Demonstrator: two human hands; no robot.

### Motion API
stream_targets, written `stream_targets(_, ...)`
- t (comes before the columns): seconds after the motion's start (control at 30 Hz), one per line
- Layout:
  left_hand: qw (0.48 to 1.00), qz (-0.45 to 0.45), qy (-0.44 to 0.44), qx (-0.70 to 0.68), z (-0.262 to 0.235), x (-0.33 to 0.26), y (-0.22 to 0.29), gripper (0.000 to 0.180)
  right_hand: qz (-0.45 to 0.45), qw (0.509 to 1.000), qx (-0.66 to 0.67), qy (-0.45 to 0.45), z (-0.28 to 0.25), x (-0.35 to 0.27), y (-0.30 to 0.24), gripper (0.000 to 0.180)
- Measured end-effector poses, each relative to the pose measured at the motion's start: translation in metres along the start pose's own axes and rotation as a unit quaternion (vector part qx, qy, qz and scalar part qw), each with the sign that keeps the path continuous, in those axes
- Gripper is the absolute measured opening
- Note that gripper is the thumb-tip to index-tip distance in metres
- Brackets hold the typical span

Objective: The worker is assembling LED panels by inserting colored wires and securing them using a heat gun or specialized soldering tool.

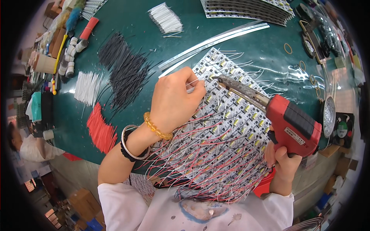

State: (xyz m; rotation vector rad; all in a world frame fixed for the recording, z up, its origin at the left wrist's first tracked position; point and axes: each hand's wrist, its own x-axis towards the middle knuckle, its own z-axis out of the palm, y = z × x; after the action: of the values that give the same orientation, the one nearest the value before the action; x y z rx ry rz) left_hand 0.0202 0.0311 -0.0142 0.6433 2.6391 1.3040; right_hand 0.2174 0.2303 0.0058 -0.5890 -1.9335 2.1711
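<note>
On green table: two hands, one soldering gun, one wire.

The soldering gun has a red plastic body and a scorched, rough metal barrel; beneath it the green table looks glossy.

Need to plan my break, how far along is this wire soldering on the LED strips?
Most strips already carry red and white wires. The left hand holds a white wire at the soldering gun tip, gripped by the right hand. Loose wire piles remain.
</note>
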Motion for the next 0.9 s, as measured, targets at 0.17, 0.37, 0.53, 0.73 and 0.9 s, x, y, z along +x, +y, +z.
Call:
stream_targets(0.17, 0.998, 0.019, -0.005, 0.062, -0.015, -0.002, 0.009, 0.02, -0.063, 0.998, -0.018, 0.022, 0.001, -0.001, 0.0, 0.07)
stream_targets(0.37, 0.997, 0.002, 0.065, 0.035, -0.064, -0.012, 0.03, 0.014, -0.069, 0.996, -0.009, 0.056, -0.015, -0.012, -0.004, 0.073)
stream_targets(0.53, 0.998, 0.058, -0.011, -0.01, -0.007, -0.026, 0.023, 0.018, -0.071, 0.996, -0.007, 0.055, -0.01, -0.015, -0.003, 0.075)
stream_targets(0.73, 0.999, -0.018, -0.028, -0.018, 0.003, -0.024, 0.015, 0.018, -0.044, 0.996, -0.029, 0.067, -0.022, -0.025, 0.012, 0.078)
stream_targets(0.9, 0.995, -0.031, -0.03, -0.089, 0.003, -0.02, 0.006, 0.019, -0.043, 0.996, -0.075, 0.035, -0.01, -0.014, 0.005, 0.073)
